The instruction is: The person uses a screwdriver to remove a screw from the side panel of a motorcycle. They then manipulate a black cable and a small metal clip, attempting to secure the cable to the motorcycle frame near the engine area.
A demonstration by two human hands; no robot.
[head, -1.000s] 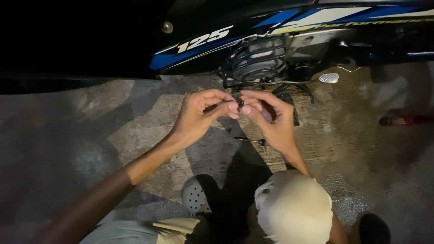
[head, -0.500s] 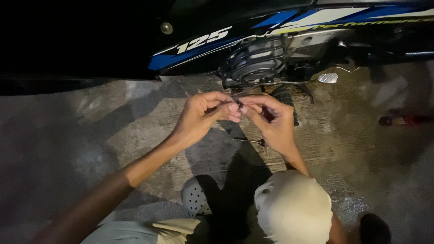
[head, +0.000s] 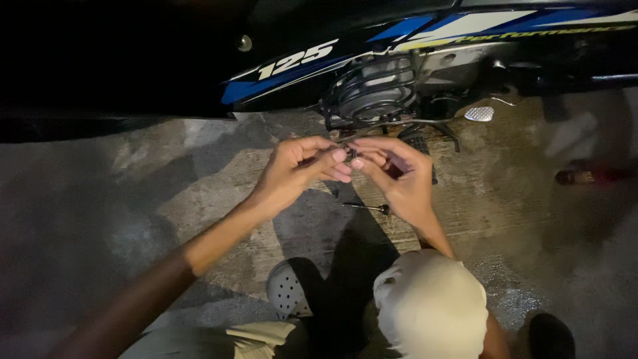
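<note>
My left hand (head: 299, 169) and my right hand (head: 395, 173) meet fingertip to fingertip over the concrete floor (head: 133, 199), just below the motorcycle's engine (head: 375, 90). Between the fingertips sits a small dark part (head: 352, 154), pinched from both sides; its shape is too small to tell. A thin metal tool with a dark tip (head: 369, 207) lies on the floor under my right hand. The motorcycle's black and blue side panel (head: 286, 73) runs across the top.
A metal foot peg (head: 480, 114) sticks out at the right of the engine. A reddish object (head: 588, 176) lies on the floor at far right. My knee in light cloth (head: 432, 306) and a white perforated clog (head: 287, 289) are at the bottom.
Both hands have stayed together at the same spot, with only small finger movements around the small part.
</note>
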